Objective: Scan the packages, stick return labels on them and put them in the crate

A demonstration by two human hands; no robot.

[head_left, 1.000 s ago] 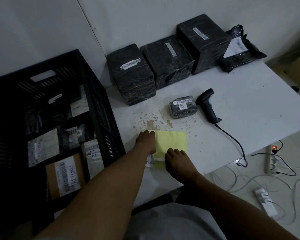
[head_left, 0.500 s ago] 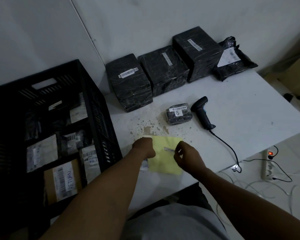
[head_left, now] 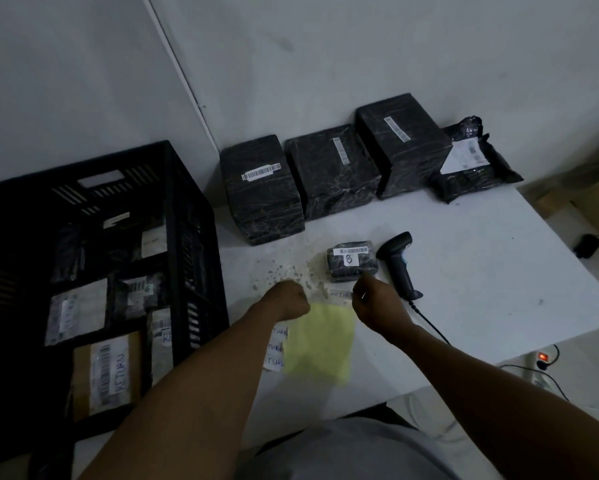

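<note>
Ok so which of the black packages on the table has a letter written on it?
The small package lying alone beside the scanner, just ahead of the right hand. It has a "B" under its barcode; the four larger ones along the wall show printed labels only.

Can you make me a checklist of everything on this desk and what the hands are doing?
Surface: white table, brown stains near the middle.
Job's things: four large black packages along the wall; small package marked B beside the scanner; yellow label sheet with RETURN labels at its left edge; black crate holding labelled parcels.
Clutter: nothing seen.
Hands: left hand fisted at the sheet's top corner; right hand pinches a peeled label.
Cables: scanner cord runs off the table edge; power strip and wires on the floor.
Surroundings: plain white wall.
</note>
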